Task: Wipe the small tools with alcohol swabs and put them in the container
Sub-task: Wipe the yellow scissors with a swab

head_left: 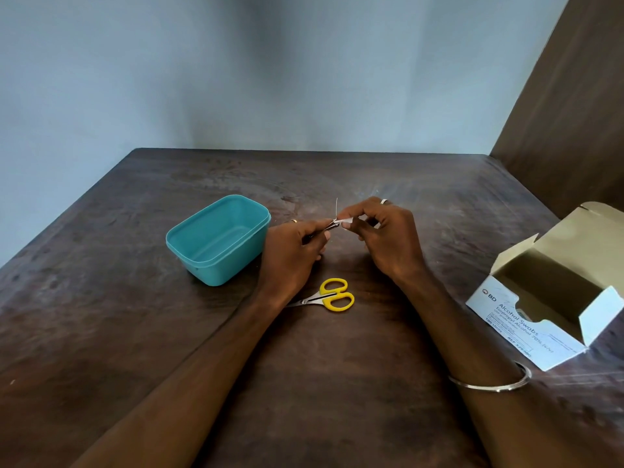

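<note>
My left hand grips a small thin metal tool, most of it hidden in the fist. My right hand pinches a white alcohol swab against the tool's tip, and the two hands meet above the table. A thin sliver sticks up from the pinch. Small scissors with yellow handles lie shut on the table just below my hands. The teal plastic container stands open and empty to the left of my left hand.
An open white box of alcohol swabs lies at the right with its flaps up. The dark wooden table runs back to a blue-grey wall. A brown panel rises at the far right.
</note>
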